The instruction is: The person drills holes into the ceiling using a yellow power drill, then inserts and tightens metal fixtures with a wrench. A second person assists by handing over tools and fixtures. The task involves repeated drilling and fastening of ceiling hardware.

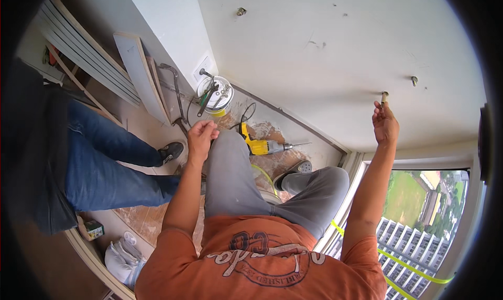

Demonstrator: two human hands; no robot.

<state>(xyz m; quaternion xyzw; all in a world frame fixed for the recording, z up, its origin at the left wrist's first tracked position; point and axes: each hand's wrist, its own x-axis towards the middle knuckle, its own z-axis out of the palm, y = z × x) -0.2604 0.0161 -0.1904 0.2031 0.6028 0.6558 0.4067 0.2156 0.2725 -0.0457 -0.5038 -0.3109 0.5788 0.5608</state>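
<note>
My right hand (386,126) reaches up to the white wall (325,54), its fingers closed round a brass-coloured anchor bolt (384,97) that meets the wall surface. Further along the same wall, two other metal anchor bolts stick out, a nearer one (414,80) and one at the upper left (241,11). Above my bent left knee, my left hand (201,141) is held with its fingers curled together. Whether anything small is in them is hidden.
A yellow power drill (259,146) with a long bit lies on the dusty floor. A white bucket (222,98) carries a wrench (208,100) and small hardware. A crowbar (177,88) leans near boards (141,72). Another person's jeans-clad legs (115,158) are at left, a window (424,216) at right.
</note>
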